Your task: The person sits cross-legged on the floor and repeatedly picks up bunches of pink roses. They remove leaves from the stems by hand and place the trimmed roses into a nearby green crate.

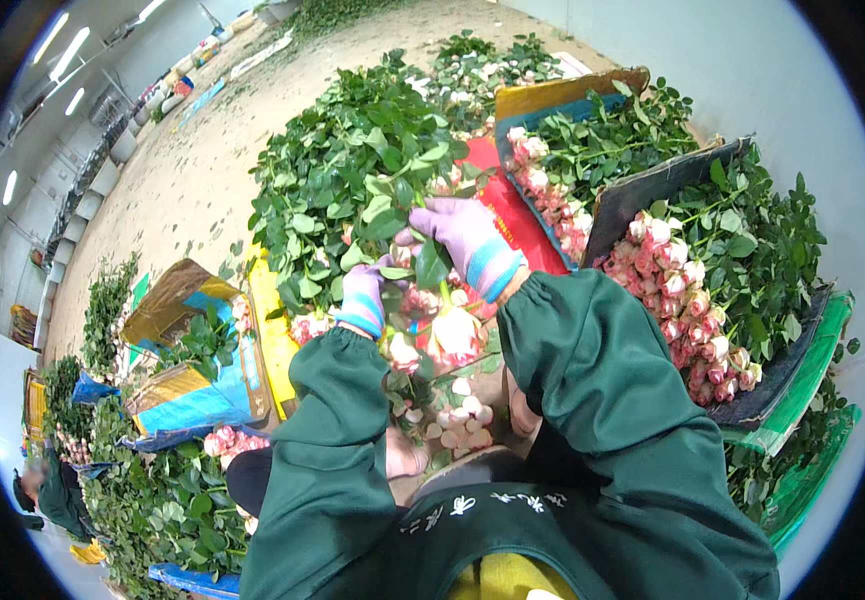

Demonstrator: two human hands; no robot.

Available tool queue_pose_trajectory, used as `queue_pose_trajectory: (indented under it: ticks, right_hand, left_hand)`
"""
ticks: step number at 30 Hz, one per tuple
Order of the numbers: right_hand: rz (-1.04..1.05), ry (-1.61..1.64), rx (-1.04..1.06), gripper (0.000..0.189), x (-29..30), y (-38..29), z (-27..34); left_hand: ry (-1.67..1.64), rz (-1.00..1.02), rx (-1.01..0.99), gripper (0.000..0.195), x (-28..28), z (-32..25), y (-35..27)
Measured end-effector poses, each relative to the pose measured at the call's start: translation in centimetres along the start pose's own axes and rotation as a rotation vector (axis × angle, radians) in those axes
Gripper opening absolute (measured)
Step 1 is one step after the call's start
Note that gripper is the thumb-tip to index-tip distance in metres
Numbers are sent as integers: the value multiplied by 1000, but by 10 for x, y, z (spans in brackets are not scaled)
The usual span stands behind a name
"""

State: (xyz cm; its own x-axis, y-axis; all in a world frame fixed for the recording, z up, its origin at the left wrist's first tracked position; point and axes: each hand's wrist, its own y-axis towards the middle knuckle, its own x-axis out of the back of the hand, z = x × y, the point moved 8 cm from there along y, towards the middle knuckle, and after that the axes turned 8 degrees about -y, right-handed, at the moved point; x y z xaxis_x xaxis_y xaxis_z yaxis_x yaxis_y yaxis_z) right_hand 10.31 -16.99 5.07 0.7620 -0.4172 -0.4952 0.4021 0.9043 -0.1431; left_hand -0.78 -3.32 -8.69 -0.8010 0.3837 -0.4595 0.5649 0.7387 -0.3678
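Observation:
My right hand (466, 236), in a lilac knitted glove with a blue-striped cuff, is closed around the leafy stem of a rose. That rose's white and pink bloom (455, 334) hangs down toward me, below the hand. My left hand (365, 294), gloved alike, is just left of the stem among leaves; its fingertips are partly hidden, so its hold cannot be told. A large heap of leafy rose stems (357, 165) lies beyond both hands. More pink and white blooms show under and between them. Loose petals (462, 427) lie on the floor by my feet.
Rose bunches (672, 285) lie between dark and green sheets on the right, beside a blue and yellow sheet (530, 101). A red sheet (511, 217) lies beyond my right hand. Left are a yellow sheet (271, 330), a cardboard wrap (184, 300) and more roses. A person (57, 487) is far left.

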Motion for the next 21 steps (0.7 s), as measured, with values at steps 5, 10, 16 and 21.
queue_pose_trajectory:
  ticks: [5,10,16,21]
  right_hand:
    - [-107,-162,-36,21,16,8,-13]
    - [-129,-157,-29,20,17,13,-21]
    - [150,-241,-12,17,-6,10,-33]
    - [204,-478,161,28,-17,-1,-24]
  left_hand:
    - [266,58,-143,25,10,-14,-18]
    - [-172,177,207,23,-11,1,-87]
    - [-320,290,81,27,-26,-6,-112]
    - [-229,321,-6,26,-31,-12,-118]
